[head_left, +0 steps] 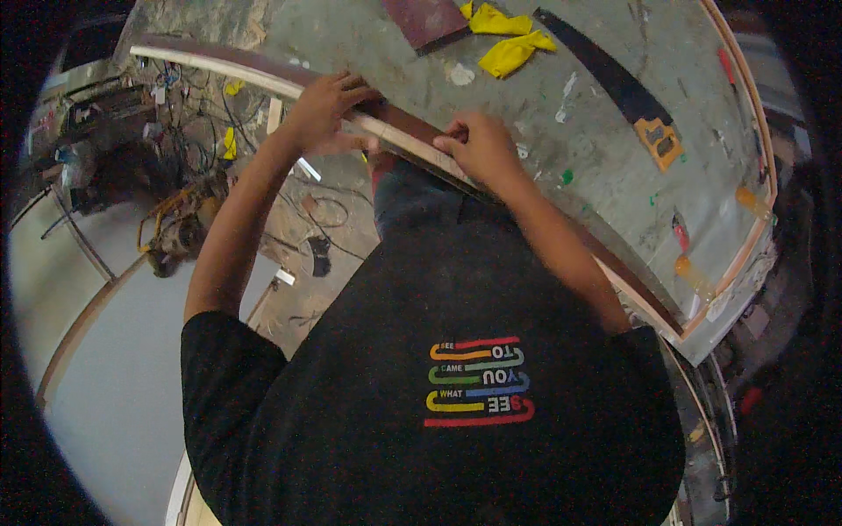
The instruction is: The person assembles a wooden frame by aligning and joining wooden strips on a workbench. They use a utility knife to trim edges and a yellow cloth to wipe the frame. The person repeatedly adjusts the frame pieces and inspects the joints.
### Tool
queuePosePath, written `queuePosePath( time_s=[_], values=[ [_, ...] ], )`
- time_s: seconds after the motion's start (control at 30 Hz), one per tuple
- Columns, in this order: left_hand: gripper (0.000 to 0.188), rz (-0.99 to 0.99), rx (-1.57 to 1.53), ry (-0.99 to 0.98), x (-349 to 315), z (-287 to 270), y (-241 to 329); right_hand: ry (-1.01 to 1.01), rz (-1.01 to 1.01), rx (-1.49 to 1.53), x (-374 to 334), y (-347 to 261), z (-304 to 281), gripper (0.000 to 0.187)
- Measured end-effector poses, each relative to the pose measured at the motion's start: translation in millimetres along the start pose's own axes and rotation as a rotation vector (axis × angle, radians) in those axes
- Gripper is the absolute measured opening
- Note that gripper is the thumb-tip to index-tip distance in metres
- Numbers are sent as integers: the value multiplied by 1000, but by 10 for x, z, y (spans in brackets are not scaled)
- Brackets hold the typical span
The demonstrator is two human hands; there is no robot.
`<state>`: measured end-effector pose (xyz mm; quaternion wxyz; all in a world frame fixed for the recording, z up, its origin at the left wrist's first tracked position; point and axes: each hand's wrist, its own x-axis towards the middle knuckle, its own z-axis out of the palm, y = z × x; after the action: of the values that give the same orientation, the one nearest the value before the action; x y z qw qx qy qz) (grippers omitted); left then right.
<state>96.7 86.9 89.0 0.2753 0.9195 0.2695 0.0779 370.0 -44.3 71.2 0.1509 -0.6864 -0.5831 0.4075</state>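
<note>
Head view: we see long wooden strip along near edge of bench; our left hand lies across it, right hand curls at it farther right, hands apart; we cannot tell whether either clamps it; handsaw and crumpled yellow pieces lie beyond

The saw has a dark matt metal blade and a wooden handle; beneath it is a matt, smeared worktop, to its left crumpled yellow cloth, toward its lower left a raw-edged wooden board
</note>
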Motion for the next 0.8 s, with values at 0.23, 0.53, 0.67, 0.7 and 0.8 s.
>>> queuePosePath(
  time_s=[0.23, 0.53, 0.67, 0.7, 0.8],
  values=[
    [28, -96, -6, -47, 216, 123, 36, 45, 42, 224, -224, 207, -119, 27],
    [19, -133, 96, 300, -18, 466, 78, 113, -20, 7, 69, -280, 36, 33],
    [21, -131, 130, 394, -21, 488, 118, -17, -31, -23, 267, -308, 131, 41],
    [21, -114, 71, 390, -5, 476, 110, 1, -92, -18, 274, -287, 116, 40],
    [22, -136, 121, 444, -6, 502, 161, 39, -146, -89, 328, -288, 147, 41]
  ],
)
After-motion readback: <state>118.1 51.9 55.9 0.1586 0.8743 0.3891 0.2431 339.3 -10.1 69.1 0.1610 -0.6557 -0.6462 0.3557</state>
